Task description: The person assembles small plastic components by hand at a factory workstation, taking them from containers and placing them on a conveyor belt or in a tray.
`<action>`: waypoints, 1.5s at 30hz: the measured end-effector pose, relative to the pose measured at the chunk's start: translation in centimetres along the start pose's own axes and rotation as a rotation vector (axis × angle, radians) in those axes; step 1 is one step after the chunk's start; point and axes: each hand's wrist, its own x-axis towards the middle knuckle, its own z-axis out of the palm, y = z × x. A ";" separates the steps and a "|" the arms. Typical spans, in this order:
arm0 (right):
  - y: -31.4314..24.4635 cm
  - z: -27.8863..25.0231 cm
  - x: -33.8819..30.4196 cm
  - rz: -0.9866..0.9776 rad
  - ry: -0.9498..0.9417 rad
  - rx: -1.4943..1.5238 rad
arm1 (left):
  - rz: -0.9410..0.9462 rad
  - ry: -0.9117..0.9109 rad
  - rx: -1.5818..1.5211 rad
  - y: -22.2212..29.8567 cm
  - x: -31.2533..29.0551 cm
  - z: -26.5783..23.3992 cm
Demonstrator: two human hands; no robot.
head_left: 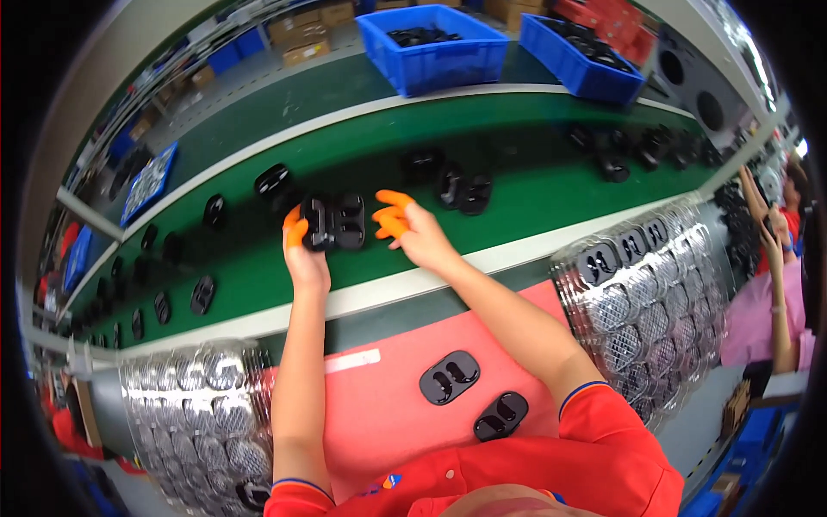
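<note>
My left hand [303, 258], with orange finger cots, grips a black earphone-type case [349, 222] above the green conveyor belt [379, 267]. The case is unfolded, its two halves side by side. Just right of it, my right hand [422, 237] has its fingers apart, also in orange finger cots, and nothing shows in it. Two flat black oval pieces with paired curved recesses lie on the red mat before me: one oval piece [436, 398] and, nearer to me, another oval piece [488, 429].
Several black cases [475, 196] sit along the belt. Clear plastic blister trays flank the mat: a left tray [198, 366] and a right tray [668, 289] holding several black pieces. Blue bins [444, 73] stand beyond the belt. At far right, another person's arms [780, 284] show.
</note>
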 end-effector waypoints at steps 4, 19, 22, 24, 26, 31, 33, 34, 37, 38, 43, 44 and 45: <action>-0.5 0.4 -0.5 0.031 -0.147 -0.031 | 0.081 0.391 0.065 0.5 2.8 -4.1; -7.1 3.2 -7.1 -0.245 -0.868 -0.616 | 0.189 0.285 0.780 1.0 3.3 -4.1; -6.4 5.1 -8.7 -0.391 -0.959 -0.698 | 0.239 0.255 0.889 -0.2 3.2 -3.3; -6.1 6.0 -9.5 -0.479 -1.008 -0.737 | 0.221 0.227 0.921 0.0 3.0 -2.2; -5.4 7.0 -8.8 -0.490 -0.994 -0.714 | 0.202 0.220 0.941 0.9 3.0 -1.3; -1.4 8.3 -6.5 -0.087 -0.879 -0.309 | 0.384 0.282 1.053 0.9 4.1 -4.5; -2.3 7.7 -6.5 -0.122 -0.843 -0.319 | 0.444 0.279 1.098 1.5 5.1 -4.4; -2.2 7.9 -6.5 -0.139 -0.831 -0.320 | 0.446 0.316 1.090 1.2 6.1 -5.6; -0.9 7.8 -6.7 -0.210 -0.809 -0.359 | 0.351 0.303 1.051 0.6 9.1 -6.3; -0.8 7.7 -6.8 -0.223 -0.812 -0.354 | 0.460 0.242 1.140 0.2 10.3 -6.6; -2.2 7.8 -8.0 -0.305 -0.797 -0.338 | 0.613 -0.066 1.863 -1.8 15.8 -8.4; -1.3 7.7 -8.0 -0.307 -0.799 -0.309 | 0.680 -0.131 1.961 -2.3 16.3 -8.0; -0.5 7.8 -8.0 -0.309 -0.806 -0.277 | 0.691 -0.148 1.956 -2.8 16.9 -7.7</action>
